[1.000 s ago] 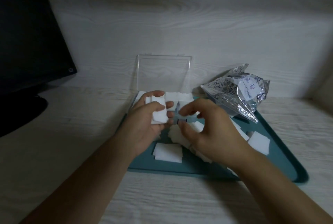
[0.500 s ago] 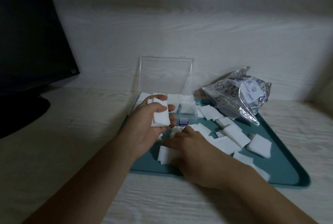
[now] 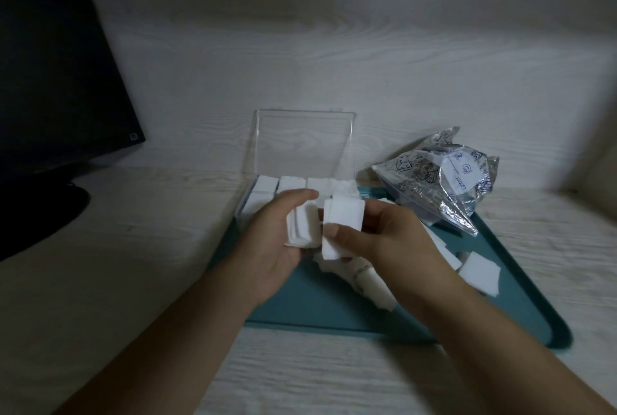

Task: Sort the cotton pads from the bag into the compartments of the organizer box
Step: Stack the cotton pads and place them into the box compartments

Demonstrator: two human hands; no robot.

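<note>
I have a small stack of cotton pads point(image 3: 300, 227) pinched in my left hand point(image 3: 277, 247), thumb over the top edge and fingers curled beneath. My right hand point(image 3: 384, 241) holds one more pad point(image 3: 342, 226) between thumb and fingertips, right against that stack. Both hover just in front of the organizer box point(image 3: 263, 196), whose clear lid point(image 3: 303, 144) stands open and whose rear compartments look packed with white already. To do this well, I think I should square the new pad's edges against the stack before loosening my right thumb, so the bundle drops into a compartment without fanning. More loose pads point(image 3: 479, 272) lie scattered on the teal tray point(image 3: 317, 308), and the crumpled bag point(image 3: 440, 184) sits at its far right corner.
</note>
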